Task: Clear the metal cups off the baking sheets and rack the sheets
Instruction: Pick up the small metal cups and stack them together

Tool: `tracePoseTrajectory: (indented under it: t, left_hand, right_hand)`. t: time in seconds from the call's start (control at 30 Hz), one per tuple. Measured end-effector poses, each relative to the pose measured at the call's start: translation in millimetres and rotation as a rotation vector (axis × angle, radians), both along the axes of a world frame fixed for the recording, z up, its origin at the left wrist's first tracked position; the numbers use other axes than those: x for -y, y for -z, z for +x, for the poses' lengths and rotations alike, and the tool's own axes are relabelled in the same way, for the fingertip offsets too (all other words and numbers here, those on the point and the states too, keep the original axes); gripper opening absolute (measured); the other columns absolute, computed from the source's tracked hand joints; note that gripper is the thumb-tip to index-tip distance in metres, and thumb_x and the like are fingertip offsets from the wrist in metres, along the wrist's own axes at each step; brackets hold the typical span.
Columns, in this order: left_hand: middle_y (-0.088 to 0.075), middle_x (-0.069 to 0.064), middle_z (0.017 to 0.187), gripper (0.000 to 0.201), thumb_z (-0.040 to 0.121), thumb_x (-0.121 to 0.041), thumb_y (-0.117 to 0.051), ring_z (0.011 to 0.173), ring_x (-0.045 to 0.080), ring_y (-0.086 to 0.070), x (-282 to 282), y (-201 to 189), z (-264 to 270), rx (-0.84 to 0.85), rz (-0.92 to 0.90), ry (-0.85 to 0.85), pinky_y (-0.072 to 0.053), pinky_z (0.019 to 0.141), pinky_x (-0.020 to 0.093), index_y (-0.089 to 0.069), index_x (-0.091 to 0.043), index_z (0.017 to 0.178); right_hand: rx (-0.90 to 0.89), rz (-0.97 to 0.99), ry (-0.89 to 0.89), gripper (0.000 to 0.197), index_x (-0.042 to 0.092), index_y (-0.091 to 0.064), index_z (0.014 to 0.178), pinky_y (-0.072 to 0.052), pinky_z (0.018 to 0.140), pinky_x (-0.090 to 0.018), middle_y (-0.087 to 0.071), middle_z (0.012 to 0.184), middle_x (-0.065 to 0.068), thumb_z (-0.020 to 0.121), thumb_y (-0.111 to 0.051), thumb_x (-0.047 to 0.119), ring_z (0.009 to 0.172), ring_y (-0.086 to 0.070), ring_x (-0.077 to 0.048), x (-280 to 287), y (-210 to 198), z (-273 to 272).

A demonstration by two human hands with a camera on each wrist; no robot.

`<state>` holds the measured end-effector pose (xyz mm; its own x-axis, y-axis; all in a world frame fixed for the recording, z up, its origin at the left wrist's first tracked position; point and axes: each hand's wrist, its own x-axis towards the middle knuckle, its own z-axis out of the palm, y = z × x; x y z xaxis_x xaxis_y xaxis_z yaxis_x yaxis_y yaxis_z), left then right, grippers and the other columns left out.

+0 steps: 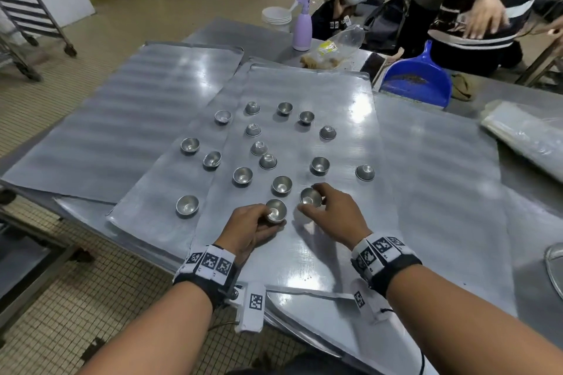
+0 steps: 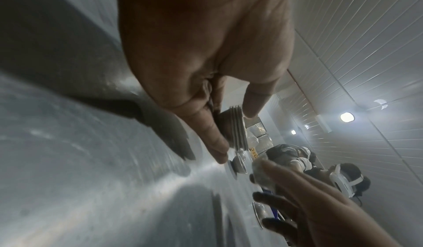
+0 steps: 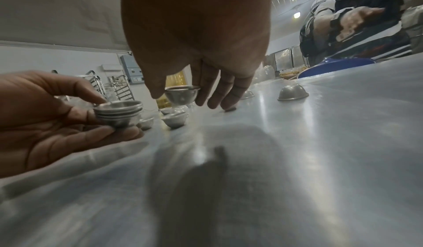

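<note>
Several small metal cups (image 1: 242, 175) lie scattered over overlapping baking sheets (image 1: 341, 91), some upright, some upside down like the cup (image 1: 364, 172) at the right. My left hand (image 1: 268, 218) holds a short stack of nested cups (image 1: 277, 210) between thumb and fingers just above the top sheet; the stack (image 3: 119, 113) shows clearly in the right wrist view. Close beside it, my right hand (image 1: 310, 198) pinches a single upright cup (image 1: 310, 195) by its rim, lifted off the sheet (image 3: 297, 142). The left wrist view shows my left hand (image 2: 235, 133) around the stack (image 2: 235, 124).
Another bare sheet (image 1: 122, 116) lies at the left. A blue dustpan (image 1: 417, 79), a purple spray bottle (image 1: 302, 30), a plastic bag (image 1: 338, 46) and white bowls (image 1: 275, 17) stand behind. Folded plastic (image 1: 524, 134) lies right. A wheeled rack (image 1: 27, 0) stands far left. Two people (image 1: 475, 9) are behind the table.
</note>
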<state>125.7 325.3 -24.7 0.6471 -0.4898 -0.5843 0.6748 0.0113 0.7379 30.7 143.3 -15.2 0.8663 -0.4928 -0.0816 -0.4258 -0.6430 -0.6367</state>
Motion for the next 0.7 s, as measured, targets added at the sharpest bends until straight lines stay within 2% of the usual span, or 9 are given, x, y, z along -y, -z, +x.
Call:
tracePoseTrajectory:
  t: [0.07, 0.2, 0.27, 0.4, 0.53, 0.6, 0.7]
  left_hand:
    - [-0.075, 0.025, 0.104, 0.028, 0.094, -0.013, -0.052, 0.098, 0.038, -0.074, -1.9, -3.1, 0.8, -0.025, -0.014, -0.018, -0.058, 0.088, 0.040, -0.063, 0.008, 0.110]
    - [-0.074, 0.026, 0.103, 0.024, 0.097, -0.023, -0.052, 0.086, 0.039, -0.075, -4.0, -8.5, 2.7, -0.125, -0.045, -0.093, -0.062, 0.063, 0.034, -0.059, -0.001, 0.105]
    - [-0.073, 0.028, 0.100, 0.023, 0.099, -0.023, -0.052, 0.081, 0.038, -0.075, -4.7, -10.8, 4.3, -0.152, -0.080, -0.136, -0.062, 0.058, 0.035, -0.057, -0.001, 0.102]
    - [-0.072, 0.023, 0.091, 0.030, 0.100, -0.027, -0.050, 0.072, 0.028, -0.072, -6.0, -13.8, 5.3, -0.107, -0.098, -0.095, -0.060, 0.058, 0.032, -0.061, 0.001, 0.100]
    - [-0.074, 0.019, 0.086, 0.020, 0.097, -0.015, -0.057, 0.067, 0.022, -0.071, -9.3, -11.8, 4.0, -0.002, -0.054, -0.020, -0.060, 0.062, 0.032, -0.067, 0.002, 0.094]
    - [-0.073, 0.020, 0.082, 0.016, 0.095, -0.009, -0.059, 0.064, 0.020, -0.070, -12.5, -9.8, 4.1, 0.044, -0.036, 0.006, -0.060, 0.065, 0.033, -0.068, 0.003, 0.091]
    - [-0.072, 0.023, 0.085, 0.016, 0.093, -0.004, -0.058, 0.072, 0.024, -0.071, -16.0, -8.4, 6.8, 0.070, -0.019, 0.004, -0.062, 0.072, 0.034, -0.070, 0.003, 0.086]
  right_hand:
    - [0.065, 0.016, -0.021, 0.050, 0.026, -0.059, 0.125, -0.051, 0.084, -0.034, -0.069, 0.109, 0.004, 0.084, -0.068, 0.054, 0.099, -0.063, -0.015, -9.8, -9.6, 3.1]
    - [0.152, 0.008, -0.087, 0.050, 0.028, -0.058, 0.125, -0.051, 0.086, -0.035, -0.070, 0.111, 0.005, 0.083, -0.069, 0.052, 0.102, -0.063, -0.014, -29.8, -20.6, 13.3]
    - [0.138, -0.014, -0.127, 0.053, 0.030, -0.055, 0.128, -0.051, 0.087, -0.037, -0.070, 0.112, 0.003, 0.082, -0.069, 0.052, 0.103, -0.063, -0.016, -37.2, -21.4, 18.1]
    - [-0.005, -0.086, -0.237, 0.057, 0.029, -0.053, 0.133, -0.052, 0.082, -0.038, -0.071, 0.112, -0.002, 0.083, -0.069, 0.053, 0.099, -0.065, -0.023, -48.0, -15.1, 22.7]
    - [-0.022, -0.069, -0.252, 0.058, 0.033, -0.054, 0.132, -0.051, 0.075, -0.035, -0.071, 0.108, 0.000, 0.082, -0.068, 0.058, 0.095, -0.065, -0.023, -50.1, -7.2, 24.5]
    - [-0.044, -0.061, -0.277, 0.063, 0.033, -0.051, 0.136, -0.051, 0.081, -0.036, -0.070, 0.113, -0.001, 0.081, -0.069, 0.059, 0.101, -0.065, -0.023, -49.6, -6.1, 25.0]
    - [-0.041, -0.011, -0.301, 0.071, 0.030, -0.045, 0.145, -0.047, 0.098, -0.037, -0.062, 0.134, 0.001, 0.083, -0.066, 0.057, 0.120, -0.057, -0.020, -44.8, -5.8, 23.7]
